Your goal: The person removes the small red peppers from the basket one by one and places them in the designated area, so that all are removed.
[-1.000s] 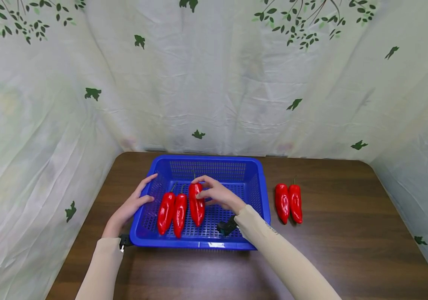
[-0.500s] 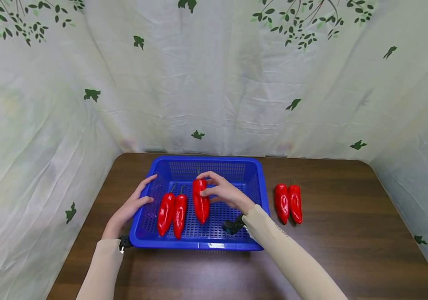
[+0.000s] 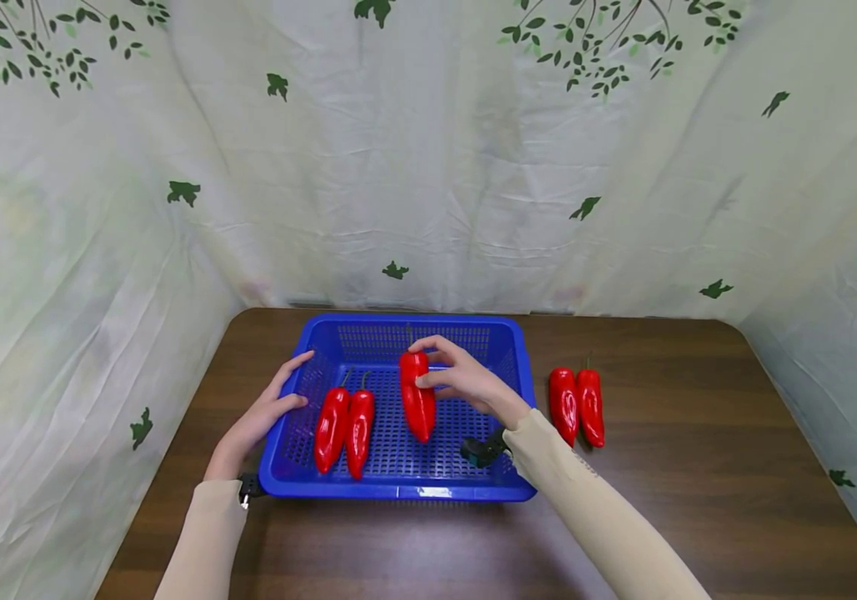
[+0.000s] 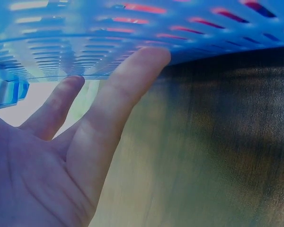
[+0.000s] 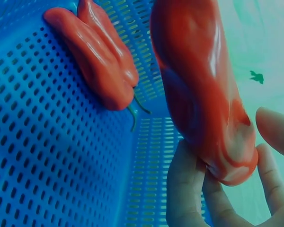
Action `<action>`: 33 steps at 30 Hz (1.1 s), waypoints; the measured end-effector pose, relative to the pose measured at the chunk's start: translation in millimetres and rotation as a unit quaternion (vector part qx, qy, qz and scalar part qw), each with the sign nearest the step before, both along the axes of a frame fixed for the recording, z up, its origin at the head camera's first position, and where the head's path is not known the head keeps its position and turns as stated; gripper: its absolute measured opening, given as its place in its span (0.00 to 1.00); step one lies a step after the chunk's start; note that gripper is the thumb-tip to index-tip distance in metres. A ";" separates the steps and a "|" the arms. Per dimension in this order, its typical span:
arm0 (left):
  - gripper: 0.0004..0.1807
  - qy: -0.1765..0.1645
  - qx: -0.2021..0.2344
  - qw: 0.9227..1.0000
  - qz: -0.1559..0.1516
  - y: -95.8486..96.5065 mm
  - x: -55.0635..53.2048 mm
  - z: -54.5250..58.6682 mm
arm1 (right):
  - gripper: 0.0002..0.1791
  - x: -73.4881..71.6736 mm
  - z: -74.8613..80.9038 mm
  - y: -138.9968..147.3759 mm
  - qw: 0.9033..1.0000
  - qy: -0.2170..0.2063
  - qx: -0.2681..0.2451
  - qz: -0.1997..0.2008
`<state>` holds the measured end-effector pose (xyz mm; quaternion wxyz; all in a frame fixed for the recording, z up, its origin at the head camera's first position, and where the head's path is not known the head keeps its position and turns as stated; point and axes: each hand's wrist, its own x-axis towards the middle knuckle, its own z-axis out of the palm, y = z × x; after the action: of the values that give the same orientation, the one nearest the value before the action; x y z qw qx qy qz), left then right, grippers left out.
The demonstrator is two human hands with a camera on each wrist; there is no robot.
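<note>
My right hand (image 3: 466, 379) grips a glossy red pepper (image 3: 418, 400) near its stem end, over the right half of a blue perforated basket (image 3: 398, 492). In the right wrist view the fingers and thumb close around the broad end of that pepper (image 5: 203, 85). Two more red peppers, one (image 3: 332, 429) beside the other (image 3: 359, 433), lie side by side in the left part of the basket, stems toward the back. My left hand (image 3: 259, 412) rests against the basket's left side with fingers spread; the left wrist view has its straight thumb (image 4: 118, 90) at the slotted wall.
Two red peppers, one (image 3: 563, 404) next to the other (image 3: 590, 408), lie on the brown wooden table (image 3: 699, 467) to the right of the basket. Behind the table hangs a pale curtain (image 3: 428, 167) with a leaf pattern.
My right hand has lifted the pepper and carried it to the right, away from the two others in the basket. The left hand has stayed at the basket's left side.
</note>
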<state>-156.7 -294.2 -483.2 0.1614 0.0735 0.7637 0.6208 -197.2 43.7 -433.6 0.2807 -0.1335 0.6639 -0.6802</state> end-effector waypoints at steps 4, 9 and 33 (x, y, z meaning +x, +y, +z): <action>0.37 -0.002 0.002 1.000 0.000 0.9 0.3 0.8 | 0.25 -0.2 0.8 5.6 1.000 0.004 0.003 -0.001; 0.37 -0.002 0.006 1.000 -0.001 1.6 -0.2 0.8 | 0.25 0.0 1.0 12.9 1.000 0.012 0.014 -0.007; 0.37 -0.002 -0.004 1.000 0.010 4.0 0.3 0.5 | 0.24 -1.1 9.6 53.4 0.999 0.028 0.011 -0.032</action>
<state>-156.4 -290.2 -482.7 0.1572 0.0636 0.7663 0.6196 -198.3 97.2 -424.0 0.2416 -0.1276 0.6830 -0.6774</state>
